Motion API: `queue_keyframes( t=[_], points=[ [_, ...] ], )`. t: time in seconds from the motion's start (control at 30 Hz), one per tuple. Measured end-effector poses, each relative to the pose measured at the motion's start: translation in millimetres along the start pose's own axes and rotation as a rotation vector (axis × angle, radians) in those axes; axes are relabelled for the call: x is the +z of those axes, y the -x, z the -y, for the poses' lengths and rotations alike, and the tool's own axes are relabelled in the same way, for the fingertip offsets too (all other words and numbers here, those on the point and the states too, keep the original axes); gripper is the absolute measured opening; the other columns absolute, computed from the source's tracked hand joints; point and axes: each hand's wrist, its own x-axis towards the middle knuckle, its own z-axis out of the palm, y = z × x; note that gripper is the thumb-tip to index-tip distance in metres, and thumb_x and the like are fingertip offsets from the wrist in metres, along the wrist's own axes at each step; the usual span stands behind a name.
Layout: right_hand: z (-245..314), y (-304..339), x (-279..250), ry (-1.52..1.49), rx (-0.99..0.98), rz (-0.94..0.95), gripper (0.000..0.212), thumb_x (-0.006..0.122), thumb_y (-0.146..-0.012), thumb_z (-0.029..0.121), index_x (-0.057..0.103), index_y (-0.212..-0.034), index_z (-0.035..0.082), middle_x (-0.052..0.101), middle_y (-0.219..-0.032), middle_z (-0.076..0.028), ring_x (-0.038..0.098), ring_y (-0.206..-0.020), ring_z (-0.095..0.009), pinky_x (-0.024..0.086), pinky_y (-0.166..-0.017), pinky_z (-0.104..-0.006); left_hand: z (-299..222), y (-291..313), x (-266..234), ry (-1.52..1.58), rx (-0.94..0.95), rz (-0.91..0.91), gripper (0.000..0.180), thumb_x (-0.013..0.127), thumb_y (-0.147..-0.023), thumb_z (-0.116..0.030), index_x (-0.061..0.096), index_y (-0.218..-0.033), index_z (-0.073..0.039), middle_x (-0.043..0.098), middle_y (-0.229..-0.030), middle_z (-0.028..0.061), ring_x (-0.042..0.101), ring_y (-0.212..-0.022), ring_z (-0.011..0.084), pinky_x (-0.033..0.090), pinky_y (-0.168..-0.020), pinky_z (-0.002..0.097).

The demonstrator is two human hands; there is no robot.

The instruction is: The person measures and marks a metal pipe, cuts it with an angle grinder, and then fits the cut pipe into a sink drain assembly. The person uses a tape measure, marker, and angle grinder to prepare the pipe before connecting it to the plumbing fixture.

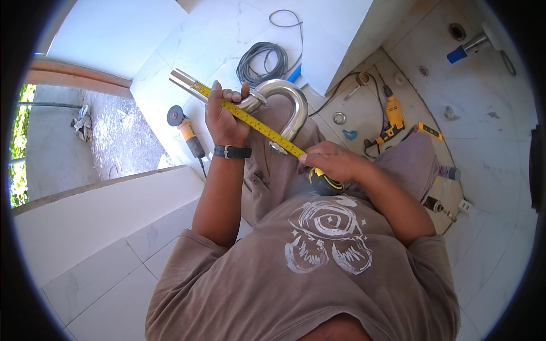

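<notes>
A: Can anyone make out the markings on that yellow tape (pixel 264 130)? Way too tiny for me.

B: Nope, same here. Right hand (pixel 338 163) also covers the top of the tape case (pixel 325 184), so you only get part of it.

A: Left hand (pixel 223 124) hides a stretch of the steel pipe (pixel 300 108) too, and the tape blocks a bit more.

B: Yeah, plus the grinder (pixel 187 133) cord: I lose it near the left forearm (pixel 219 199).

A: Trouser leg (pixel 406 159) half hides that yellow-and-black thing (pixel 431 131), can't tell what it is.

B: Dark object (pixel 536 170) on the right? Cut off by the rim, no clue.
</notes>
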Motion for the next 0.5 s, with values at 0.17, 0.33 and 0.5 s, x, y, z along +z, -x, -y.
queue_keyframes(
  t=[0.17, 0.33, 0.5],
  points=[
    [-0.7, 6.8, 0.4, -0.028, 0.004, 0.015, 0.051, 0.053, -0.102, 0.043, 0.075, -0.102, -0.003, 0.074, -0.089, -0.011, 0.067, -0.088, -0.018, 0.051, -0.085, -0.0319, 3.8, 6.2, 0.0, 0.004, -0.015, 0.011, 0.026, 0.058, -0.107, -0.023, 0.048, -0.086, -0.01, 0.047, -0.071, 0.0002, 0.052, -0.065, 0.0147, 0.051, -0.108, 0.0496],
    [6.8, 5.5, 6.2, 0.018, 0.112, -0.114, 0.05, 0.058, -0.101, 0.045, 0.071, -0.102, -0.003, 0.07, -0.085, -0.014, 0.065, -0.084, -0.019, 0.051, -0.08, -0.034, 3.2, 4.7, 1.9, 0.006, -0.016, 0.055, 0.027, 0.057, -0.108, -0.025, 0.049, -0.086, -0.01, 0.048, -0.071, 0.0003, 0.053, -0.066, 0.0147, 0.05, -0.106, 0.0486],
    [21.2, 19.9, 26.9, 0.192, 0.087, -0.366, 0.057, 0.062, -0.098, 0.047, 0.064, -0.116, -0.007, 0.071, -0.101, -0.028, 0.071, -0.099, -0.037, 0.053, -0.087, -0.0444, 1.0, 7.6, 1.3, -0.019, -0.005, 0.12, 0.026, 0.057, -0.108, -0.025, 0.05, -0.086, -0.011, 0.049, -0.074, 0.0001, 0.053, -0.068, 0.014, 0.05, -0.104, 0.0476]
  ],
)
